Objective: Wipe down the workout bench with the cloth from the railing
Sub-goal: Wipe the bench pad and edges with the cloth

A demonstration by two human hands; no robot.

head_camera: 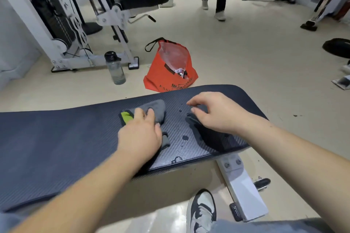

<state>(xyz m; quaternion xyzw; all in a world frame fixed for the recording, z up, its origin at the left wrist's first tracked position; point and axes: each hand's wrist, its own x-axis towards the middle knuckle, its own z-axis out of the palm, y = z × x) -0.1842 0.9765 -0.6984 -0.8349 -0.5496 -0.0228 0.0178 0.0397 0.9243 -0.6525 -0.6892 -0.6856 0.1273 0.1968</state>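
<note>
left forearm (85, 181): bare, reaching from the near left toward the middle.
left hand (140, 134): palm down, fingers fairly straight and close together, pressing flat on the cloth (158, 107).
right forearm (284, 147): bare, coming in from the near right, angled far and left.
right hand (214, 113): palm down, hovering, fingers loosely curled, holding nothing.

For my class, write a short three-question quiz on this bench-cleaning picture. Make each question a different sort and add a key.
1. True or false: the right hand holds the grey cloth.
2. What stands on the floor beside the water bottle? A) orange bag B) dumbbell C) towel roll
3. Fill in: water drops lie on the workout bench between the two ____.
Key: 1 false, the left hand presses it; 2 A; 3 hands.
</note>
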